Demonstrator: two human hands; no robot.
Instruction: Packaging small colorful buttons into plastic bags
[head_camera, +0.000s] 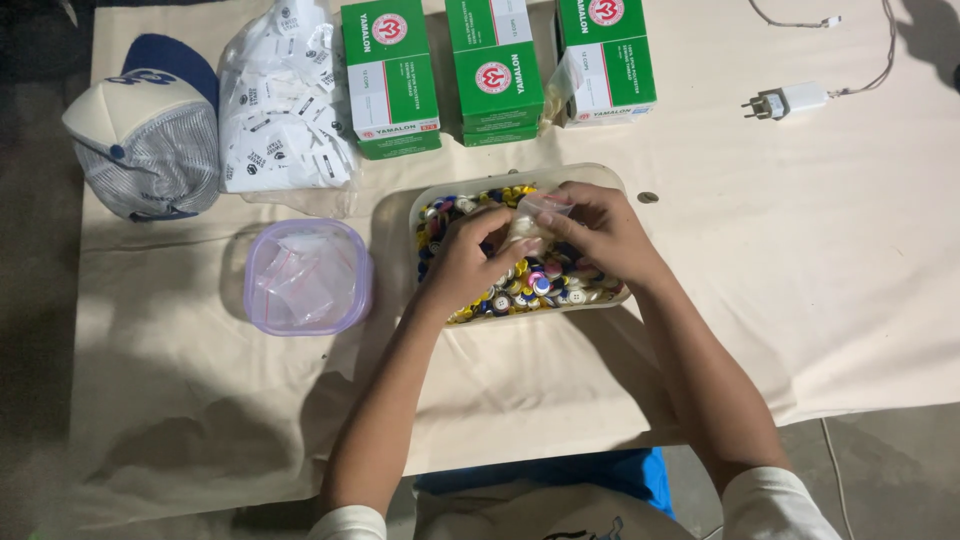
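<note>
Over the middle of the cloth-covered table (800, 280), both hands meet above a shallow clear plastic tray (600, 176) filled with small colourful round caps (535, 280). The left hand (468, 262) and the right hand (600, 232) have their fingers curled closed on a small clear plastic bag (535, 212), each pinching one side of it; the bag hangs just above the caps, toward the tray's far half.

Just left of the tray sits a round clear plastic tub with a lilac rim (306, 276), holding more small clear bags; only a narrow strip of cloth separates the two. Far of the tray, three green and white cardboard boxes (495, 75) stand in a row, leaving a thin gap to the tray's far rim. Left of the boxes lies a big clear bag of small white packets (285, 110), and beyond that a white and blue mesh cap (148, 130) near the table's left edge.

To the right the cloth lies open and bare as far as a white charger plug with its cable (790, 100) at the far right. A small dark round piece (648, 197) lies just beside the tray's far right corner. The table's near edge runs close under the forearms.
</note>
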